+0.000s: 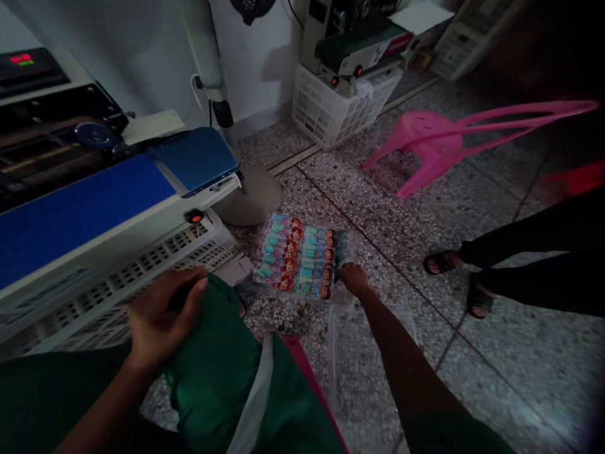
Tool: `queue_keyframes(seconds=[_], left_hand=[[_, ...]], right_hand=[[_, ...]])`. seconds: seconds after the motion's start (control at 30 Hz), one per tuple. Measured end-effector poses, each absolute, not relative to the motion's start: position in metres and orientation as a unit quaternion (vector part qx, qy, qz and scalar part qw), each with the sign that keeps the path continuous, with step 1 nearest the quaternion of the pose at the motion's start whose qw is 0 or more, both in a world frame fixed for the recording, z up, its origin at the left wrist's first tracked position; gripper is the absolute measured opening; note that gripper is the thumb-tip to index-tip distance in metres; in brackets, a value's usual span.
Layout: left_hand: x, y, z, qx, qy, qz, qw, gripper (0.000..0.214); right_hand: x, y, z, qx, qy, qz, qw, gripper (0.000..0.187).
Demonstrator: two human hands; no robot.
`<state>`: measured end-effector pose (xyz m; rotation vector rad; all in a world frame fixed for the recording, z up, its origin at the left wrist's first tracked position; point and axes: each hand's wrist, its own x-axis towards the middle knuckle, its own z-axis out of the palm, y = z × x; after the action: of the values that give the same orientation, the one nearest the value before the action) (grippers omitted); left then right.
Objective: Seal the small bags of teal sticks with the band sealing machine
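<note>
On the speckled floor lies a clear plastic container [347, 299] with rows of small colourful packets [293, 252] bearing cartoon heads. My right hand [354, 279] reaches down to its right side, fingers bent and pressed together beside the packets. Whatever these fingers pinch is too small and dark to make out. Small dark teal pieces [345, 243] show in the container's right part, just beyond that hand. Above my green-clad knee, my left hand [163, 309] hangs loosely curled, thumb apart from the fingers, with nothing visible in it.
A machine with a blue conveyor belt [94, 208] stands at left above a white crate [179, 258]. A transparent lid-like piece [333, 353] lies under my right forearm. Further off are a pink chair [435, 142], another crate [326, 107] and a standing person's legs [520, 252].
</note>
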<state>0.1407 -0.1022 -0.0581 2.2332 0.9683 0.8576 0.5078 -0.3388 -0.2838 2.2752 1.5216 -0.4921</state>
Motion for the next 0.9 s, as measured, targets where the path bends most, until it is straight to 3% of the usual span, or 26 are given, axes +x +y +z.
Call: queue_keyframes(seconds=[0.13,0.33,0.47,0.53,0.73,0.9], left_hand=[[0.146,-0.102,-0.057,0.835,0.361,0.310,0.276,0.028],[0.149,-0.102,-0.055,0.839,0.366,0.301,0.266,0.027],[0.149,-0.102,-0.053,0.840,0.377,0.296,0.254,0.028],[0.149,-0.101,-0.053,0.840,0.381,0.295,0.250,0.029],[0.148,-0.100,-0.055,0.846,0.376,0.291,0.243,0.031],[0.149,-0.099,-0.054,0.847,0.372,0.291,0.243,0.028]], right_hand=[[0.523,-0.335,-0.291,0.814,0.527,-0.165,0.181,0.027],[0.540,-0.316,-0.305,0.826,0.513,-0.151,0.181,0.064],[0.544,-0.316,-0.311,0.823,0.507,-0.164,0.198,0.074],[0.546,-0.319,-0.312,0.823,0.502,-0.165,0.208,0.071],[0.549,-0.314,-0.313,0.799,0.534,-0.163,0.222,0.031],[0.549,-0.309,-0.320,0.763,0.575,-0.191,0.227,0.037]])
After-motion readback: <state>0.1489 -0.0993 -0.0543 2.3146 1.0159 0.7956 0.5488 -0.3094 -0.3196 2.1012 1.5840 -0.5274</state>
